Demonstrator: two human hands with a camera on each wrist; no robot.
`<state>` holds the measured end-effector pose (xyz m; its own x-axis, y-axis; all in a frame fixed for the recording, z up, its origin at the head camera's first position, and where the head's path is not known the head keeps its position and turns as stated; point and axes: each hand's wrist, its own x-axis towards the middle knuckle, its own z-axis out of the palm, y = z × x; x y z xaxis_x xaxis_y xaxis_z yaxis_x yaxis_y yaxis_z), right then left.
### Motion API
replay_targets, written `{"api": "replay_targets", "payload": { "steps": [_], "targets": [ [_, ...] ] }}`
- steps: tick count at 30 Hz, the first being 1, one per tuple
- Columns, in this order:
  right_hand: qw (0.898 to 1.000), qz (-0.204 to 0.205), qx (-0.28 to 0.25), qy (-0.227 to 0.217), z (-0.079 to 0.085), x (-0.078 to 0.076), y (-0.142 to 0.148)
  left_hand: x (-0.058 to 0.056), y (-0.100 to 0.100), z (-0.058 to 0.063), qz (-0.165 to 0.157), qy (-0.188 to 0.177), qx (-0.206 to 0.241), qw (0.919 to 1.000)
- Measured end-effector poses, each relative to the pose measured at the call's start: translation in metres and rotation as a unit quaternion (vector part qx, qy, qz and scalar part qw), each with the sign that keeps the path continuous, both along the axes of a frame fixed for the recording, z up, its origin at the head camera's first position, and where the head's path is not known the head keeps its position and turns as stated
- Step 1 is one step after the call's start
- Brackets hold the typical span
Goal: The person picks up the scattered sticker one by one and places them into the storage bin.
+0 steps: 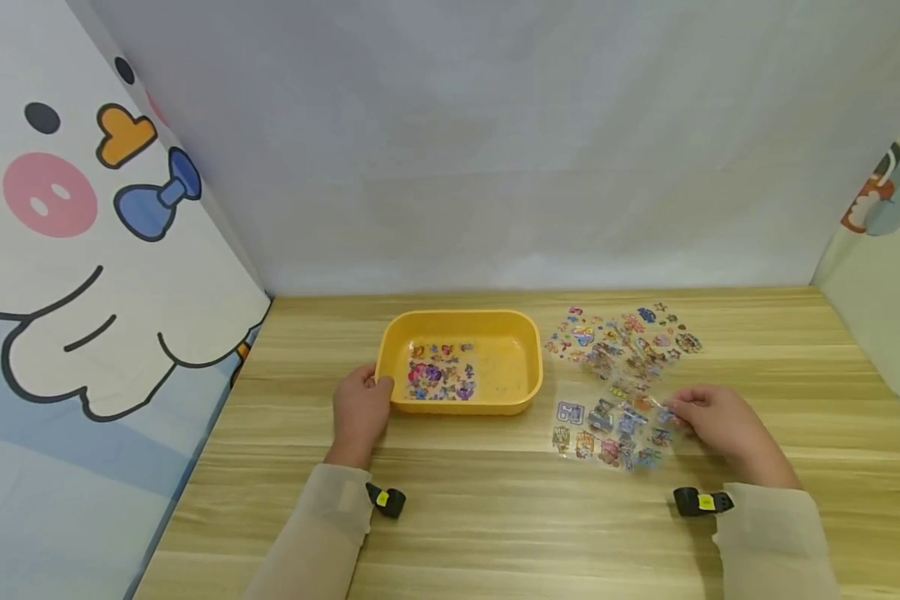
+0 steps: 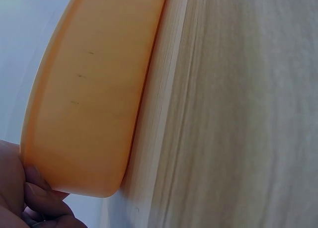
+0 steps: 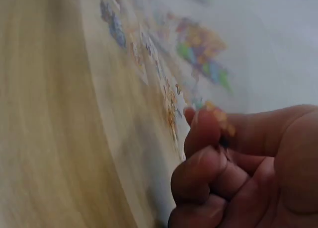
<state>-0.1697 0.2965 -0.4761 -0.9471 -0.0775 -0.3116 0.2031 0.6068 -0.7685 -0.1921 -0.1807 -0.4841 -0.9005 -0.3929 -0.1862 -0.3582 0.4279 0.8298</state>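
Sticker sheet (image 1: 609,429) was pinched by the right hand (image 1: 720,423), tray (image 1: 461,408) gripped by the left hand (image 1: 362,408); pickup seemed underway, next likely needing gentle lifting.

Wood-grain tabletop (image 1: 495,517) spans 6 o'clock, whitish backdrop sheet (image 1: 495,167) at 12, white-and-blue cartoon sheet (image 1: 195,292) with pink snout (image 1: 50,195) and blue bow tie (image 1: 156,200) at 9, pale green sheet (image 1: 870,283) with cut-off cartoon print (image 1: 891,196) near 3.
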Motion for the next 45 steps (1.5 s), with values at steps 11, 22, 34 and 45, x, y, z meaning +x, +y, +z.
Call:
{"api": "replay_targets", "payload": {
  "steps": [11, 22, 34, 45],
  "targets": [
    [0.996, 0.008, -0.083, -0.027, 0.006, 0.002, -0.006, -0.002, 0.001, 0.000, -0.003, 0.012, 0.004, 0.9999],
    [0.996, 0.057, -0.070, -0.011, 0.019, -0.003, -0.026, -0.002, -0.001, -0.002, 0.001, 0.020, -0.003, 0.9998],
    [0.991, 0.061, -0.118, 0.003, 0.029, -0.020, -0.053, 0.000, 0.000, -0.001, 0.002, 0.021, 0.009, 0.9997],
    [0.994, 0.060, -0.095, 0.018, 0.033, -0.039, -0.084, 0.000, 0.000, -0.003, -0.008, 0.021, -0.003, 0.9998]
  ]
}}
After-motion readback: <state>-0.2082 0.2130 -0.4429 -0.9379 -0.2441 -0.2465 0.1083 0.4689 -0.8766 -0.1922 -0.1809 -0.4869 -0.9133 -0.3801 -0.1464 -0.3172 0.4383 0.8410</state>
